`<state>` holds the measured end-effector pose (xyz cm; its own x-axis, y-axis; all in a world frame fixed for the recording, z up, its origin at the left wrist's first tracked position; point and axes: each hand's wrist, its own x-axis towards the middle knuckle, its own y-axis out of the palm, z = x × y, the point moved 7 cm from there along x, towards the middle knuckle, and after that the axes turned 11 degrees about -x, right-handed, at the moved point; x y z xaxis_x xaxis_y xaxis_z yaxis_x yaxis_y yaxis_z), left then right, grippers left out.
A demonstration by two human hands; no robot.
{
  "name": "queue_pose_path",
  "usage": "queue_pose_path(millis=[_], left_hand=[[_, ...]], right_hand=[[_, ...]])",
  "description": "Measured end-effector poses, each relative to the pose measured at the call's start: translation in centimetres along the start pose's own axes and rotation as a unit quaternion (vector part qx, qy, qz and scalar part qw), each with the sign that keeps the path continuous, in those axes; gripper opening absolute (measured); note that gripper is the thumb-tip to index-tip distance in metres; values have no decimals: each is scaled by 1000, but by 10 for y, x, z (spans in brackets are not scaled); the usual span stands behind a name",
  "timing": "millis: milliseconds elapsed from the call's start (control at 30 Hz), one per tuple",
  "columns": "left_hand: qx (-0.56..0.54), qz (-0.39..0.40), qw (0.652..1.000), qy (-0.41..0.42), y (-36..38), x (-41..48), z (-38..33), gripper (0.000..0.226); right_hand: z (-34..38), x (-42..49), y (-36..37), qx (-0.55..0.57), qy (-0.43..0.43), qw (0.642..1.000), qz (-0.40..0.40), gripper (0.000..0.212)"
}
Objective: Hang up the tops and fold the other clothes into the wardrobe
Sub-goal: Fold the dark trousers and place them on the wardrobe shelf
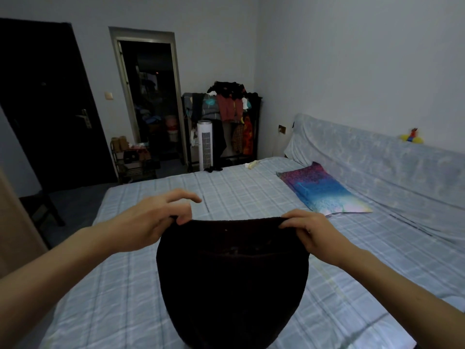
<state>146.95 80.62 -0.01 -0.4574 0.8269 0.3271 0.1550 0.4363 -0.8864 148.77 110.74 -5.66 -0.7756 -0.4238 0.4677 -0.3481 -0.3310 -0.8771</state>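
Note:
I hold a dark, almost black garment (pixel 232 280) up in front of me above the bed (pixel 241 195). My left hand (pixel 153 220) pinches its top left corner between thumb and finger, with the other fingers spread. At the top right corner, my right hand (pixel 312 233) grips the edge. The cloth hangs down from a straight upper edge and looks doubled over. Its lower part runs out of the bottom of the view.
A multicoloured pillow (pixel 319 190) lies on the bed's right side by the covered headboard (pixel 377 157). A clothes rack (pixel 226 119) piled with garments stands at the far wall, with a white tower fan (pixel 205 144) beside it. At left are a dark door (pixel 50 107) and a shoe rack (pixel 130 157).

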Motion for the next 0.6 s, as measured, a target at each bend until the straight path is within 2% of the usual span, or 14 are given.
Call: queue_pose_path(millis=[67,100,167,267,333,400,533,600], left_hand=[[29,0,999,25,5,-3,-12,26],[46,-1,998,31,7,-2,-16,33],[63,15,998,24,15,-3,-15,37],[98,35,994,-38,24,-6,6,24],[105,56,990,-76,29,-12,21,24],[83,64,992,-73,33,-15,22,31],[98,105,986,-87,51,-26,26,53],[83,111,988,-65,62,-30,18,45]], right_hand=[[-6,-2,-4,1,12,1000,-14,23],[-9,-3,-6,10,20,1000,-14,24],[-13,-5,-6,34,36,999,13,51],[-15,-10,0,22,23,997,69,93],[-16,-14,7,-17,10,994,108,102],[-16,-15,11,-55,3,992,111,94],[-11,-9,6,-89,30,995,39,67],[-9,-6,8,-95,44,994,32,62]])
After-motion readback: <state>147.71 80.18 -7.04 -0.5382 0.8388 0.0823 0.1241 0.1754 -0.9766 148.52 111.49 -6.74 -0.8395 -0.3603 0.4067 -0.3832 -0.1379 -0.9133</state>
